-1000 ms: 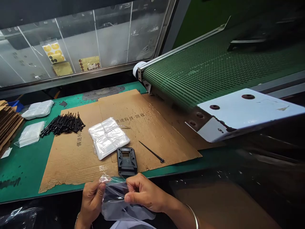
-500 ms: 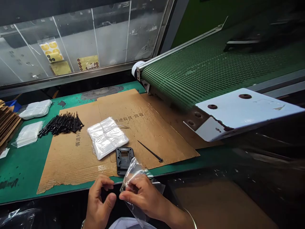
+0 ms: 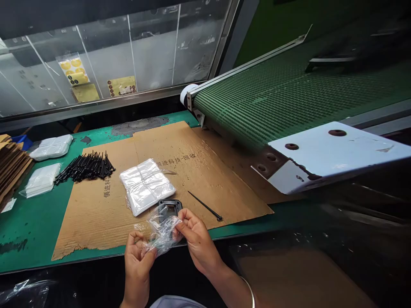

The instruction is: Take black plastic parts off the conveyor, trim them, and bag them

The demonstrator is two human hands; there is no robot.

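Clear plastic bag (image 3: 162,233) pinched between left hand (image 3: 138,263) and right hand (image 3: 199,241) at the near edge of the bench (image 3: 25,239), above a black plastic frame (image 3: 168,208) on a cardboard sheet (image 3: 96,214).

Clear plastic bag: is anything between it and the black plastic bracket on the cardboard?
Nothing: the clear plastic bag in the left hand and right hand overlaps the black plastic bracket from here; contact unclear.

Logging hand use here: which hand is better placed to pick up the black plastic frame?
Probably the right hand: it sits closest, just below the black plastic frame, while the left hand is further off. Both hold the clear plastic bag, though.
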